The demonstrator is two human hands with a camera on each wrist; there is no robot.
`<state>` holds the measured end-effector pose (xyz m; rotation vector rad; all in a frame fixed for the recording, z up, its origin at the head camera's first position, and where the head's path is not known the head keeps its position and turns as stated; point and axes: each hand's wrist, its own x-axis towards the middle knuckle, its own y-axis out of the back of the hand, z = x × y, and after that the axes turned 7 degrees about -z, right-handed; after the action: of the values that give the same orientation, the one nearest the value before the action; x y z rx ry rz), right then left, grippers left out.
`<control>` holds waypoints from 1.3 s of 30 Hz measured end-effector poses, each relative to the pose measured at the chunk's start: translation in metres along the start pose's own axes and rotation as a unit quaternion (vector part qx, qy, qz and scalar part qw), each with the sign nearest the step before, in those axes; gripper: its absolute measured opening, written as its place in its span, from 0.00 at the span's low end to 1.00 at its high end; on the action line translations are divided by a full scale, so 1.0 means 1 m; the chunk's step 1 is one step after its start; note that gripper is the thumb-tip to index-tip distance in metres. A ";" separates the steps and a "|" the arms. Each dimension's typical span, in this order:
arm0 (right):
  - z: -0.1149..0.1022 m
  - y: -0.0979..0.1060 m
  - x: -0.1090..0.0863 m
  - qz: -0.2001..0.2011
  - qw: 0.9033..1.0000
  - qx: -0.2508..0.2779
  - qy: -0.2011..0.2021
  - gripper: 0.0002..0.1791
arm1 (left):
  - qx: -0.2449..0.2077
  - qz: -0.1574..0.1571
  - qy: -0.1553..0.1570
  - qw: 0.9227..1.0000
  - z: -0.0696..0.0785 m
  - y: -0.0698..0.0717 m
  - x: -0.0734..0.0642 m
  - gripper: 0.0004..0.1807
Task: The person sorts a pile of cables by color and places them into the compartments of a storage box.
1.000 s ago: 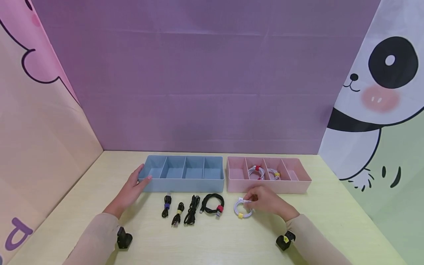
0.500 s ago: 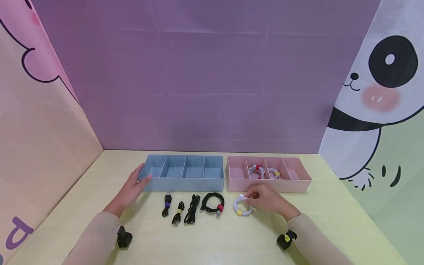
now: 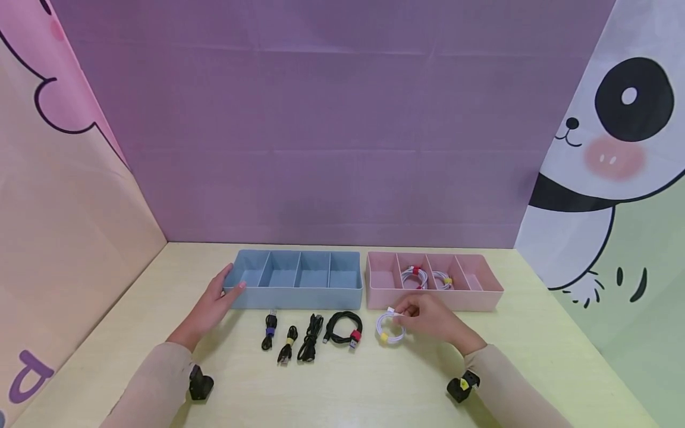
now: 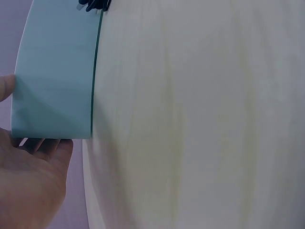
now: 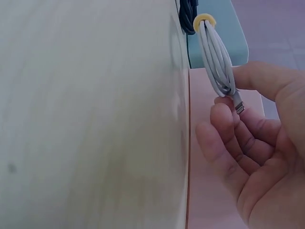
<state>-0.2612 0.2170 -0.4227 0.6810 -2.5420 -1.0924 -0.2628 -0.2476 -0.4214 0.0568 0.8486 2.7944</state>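
My left hand [image 3: 207, 308] holds the left end of a blue divided box [image 3: 299, 298], its thumb at the front rim and its other fingers along the end wall, as the left wrist view shows too. My right hand [image 3: 430, 320] pinches a coiled white charging cable [image 5: 217, 57] between thumb and fingertips, in front of a pink divided box [image 3: 433, 302]. A yellow tie [image 5: 205, 21] binds the coil, and one metal plug [image 5: 239, 109] sticks out at the fingers. In the head view the coil hangs just before the pink box's front left part.
Several black cables lie before the blue box: one with a purple tie [image 3: 270, 331], one with a yellow tie [image 3: 290, 342], a longer bundle [image 3: 310, 340], and a ring with a red tie [image 3: 355, 336]. Two white coils [image 3: 423, 276] sit in the pink box's middle compartments.
My right hand has shifted the white cable slightly left and up in the head view. The left hand and the blue box have stayed in place.
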 end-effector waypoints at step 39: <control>-0.017 0.015 0.009 0.061 0.998 0.013 -0.002 0.05 | -0.003 -0.001 -0.005 1.000 0.002 0.000 -0.001 0.49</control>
<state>-0.2662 0.2113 -0.3995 0.5219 -2.5676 -1.0241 -0.2616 -0.2469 -0.4199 0.0700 0.8386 2.7926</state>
